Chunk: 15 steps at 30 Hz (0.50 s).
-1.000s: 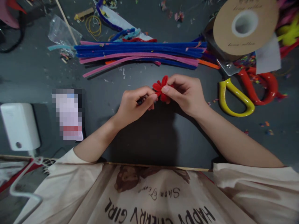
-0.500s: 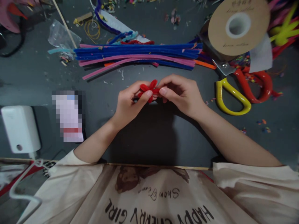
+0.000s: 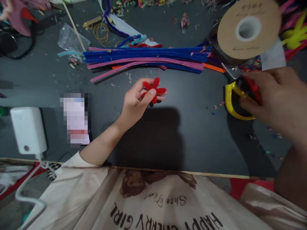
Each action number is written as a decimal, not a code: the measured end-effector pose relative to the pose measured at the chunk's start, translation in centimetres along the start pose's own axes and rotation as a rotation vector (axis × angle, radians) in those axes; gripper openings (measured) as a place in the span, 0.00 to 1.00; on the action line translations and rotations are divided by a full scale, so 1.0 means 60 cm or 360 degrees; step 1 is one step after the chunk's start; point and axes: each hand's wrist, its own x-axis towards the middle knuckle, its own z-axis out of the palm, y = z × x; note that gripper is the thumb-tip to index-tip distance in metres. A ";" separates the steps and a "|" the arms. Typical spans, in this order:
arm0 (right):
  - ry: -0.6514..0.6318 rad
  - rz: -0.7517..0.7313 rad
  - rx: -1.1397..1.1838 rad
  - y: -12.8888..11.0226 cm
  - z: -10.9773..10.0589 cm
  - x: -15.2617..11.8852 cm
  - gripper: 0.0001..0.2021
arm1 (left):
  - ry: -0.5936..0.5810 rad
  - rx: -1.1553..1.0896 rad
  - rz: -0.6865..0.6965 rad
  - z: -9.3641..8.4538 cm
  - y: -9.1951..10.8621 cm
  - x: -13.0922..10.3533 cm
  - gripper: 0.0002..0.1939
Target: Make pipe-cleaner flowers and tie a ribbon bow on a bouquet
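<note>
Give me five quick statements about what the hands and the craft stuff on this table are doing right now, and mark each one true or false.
1. The left hand pinches a red pipe-cleaner flower. True.
2. The right hand also grips the flower. False: it is off to the right, at the scissors.
3. The scissors have a yellow handle and a red one. True.
4. The bundle of pipe cleaners is mostly green. False: mostly blue and pink.
5. The ribbon spool lies beyond the scissors. True.
</note>
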 end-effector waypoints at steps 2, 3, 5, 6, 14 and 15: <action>0.0003 0.0078 0.0011 -0.004 0.005 0.001 0.37 | -0.0021 0.0007 -0.0008 0.000 0.000 0.000 0.13; 0.0019 0.0100 0.0011 -0.007 0.005 0.001 0.38 | -0.0028 0.0000 -0.0016 -0.001 0.000 0.000 0.13; 0.0037 0.0101 -0.0011 -0.016 0.000 0.001 0.41 | -0.0037 -0.0028 -0.0056 -0.002 -0.001 0.001 0.15; -0.0013 0.0078 -0.0023 -0.020 -0.004 0.001 0.40 | -0.0041 -0.0043 -0.0083 -0.002 -0.001 0.001 0.15; 0.0040 0.0187 -0.0072 -0.011 -0.004 -0.009 0.27 | 0.0032 -0.0041 -0.0026 -0.004 -0.005 0.004 0.12; 0.0149 0.0059 -0.0073 0.005 0.005 -0.014 0.24 | 0.0036 -0.0043 -0.0038 -0.003 -0.005 0.004 0.12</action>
